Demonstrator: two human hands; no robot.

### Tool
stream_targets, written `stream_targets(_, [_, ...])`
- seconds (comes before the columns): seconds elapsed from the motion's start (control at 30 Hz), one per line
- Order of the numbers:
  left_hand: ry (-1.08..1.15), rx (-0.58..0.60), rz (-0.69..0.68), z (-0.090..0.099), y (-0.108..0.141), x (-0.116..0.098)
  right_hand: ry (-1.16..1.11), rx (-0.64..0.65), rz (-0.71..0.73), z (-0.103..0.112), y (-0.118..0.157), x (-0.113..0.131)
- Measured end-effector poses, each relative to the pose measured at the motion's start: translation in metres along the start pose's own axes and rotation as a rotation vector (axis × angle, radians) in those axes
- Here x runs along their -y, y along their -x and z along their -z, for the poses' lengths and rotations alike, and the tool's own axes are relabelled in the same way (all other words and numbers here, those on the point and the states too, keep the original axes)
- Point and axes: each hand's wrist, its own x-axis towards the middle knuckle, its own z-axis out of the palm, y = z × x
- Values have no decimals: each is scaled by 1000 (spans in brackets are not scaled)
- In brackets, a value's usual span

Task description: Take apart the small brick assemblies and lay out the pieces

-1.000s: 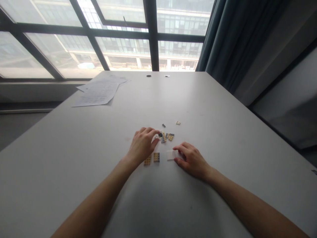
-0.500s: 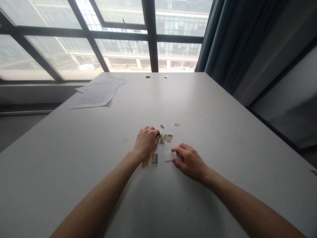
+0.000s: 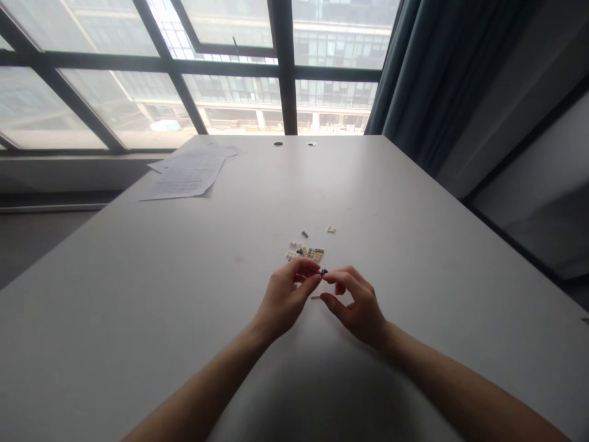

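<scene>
My left grip is closed on a small dark piece, raised over the worktop. My right grip is parted, a fingertip beside it. Small pieces lie scattered just beyond; whether any are joined, or how much is finished, I cannot tell.
</scene>
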Motion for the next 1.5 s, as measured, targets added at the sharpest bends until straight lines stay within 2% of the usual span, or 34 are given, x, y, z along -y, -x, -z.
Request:
stream_targets(0.1, [216, 7, 108, -5, 3, 0, -6, -35, 15, -2, 1, 3])
stream_targets(0.23, [399, 60, 202, -9, 4, 0, 12, -88, 20, -1, 1, 2])
stream_targets(0.33, [433, 119, 205, -12, 6, 1, 18, -94, 24, -1, 1, 1])
stream_targets(0.5, [454, 140, 187, -13, 6, 0, -15, -82, 2, -1, 3, 0])
stream_targets(0.67, [311, 122, 145, -12, 8, 1, -84, -80, -22, 0, 5, 3])
stream_targets(0.83, [152, 77, 84, -12, 11, 2, -120, -116, -143, -2, 9, 1])
stream_targets(1.07, [174, 115, 118, -11, 11, 4, -61, -37, 27, -1, 5, 5])
stream_targets(1.17, [137, 111, 117, -12, 13, 6, -17, -43, 20, 2, 2, 4])
stream_targets(1.33, [31, 112, 103, -14, 14, 4, 52, 29, 30, 8, -2, 1])
stream_targets(1.5, [-121, 105, 45, -13, 15, -3, 84, 96, -51, 15, -6, -5])
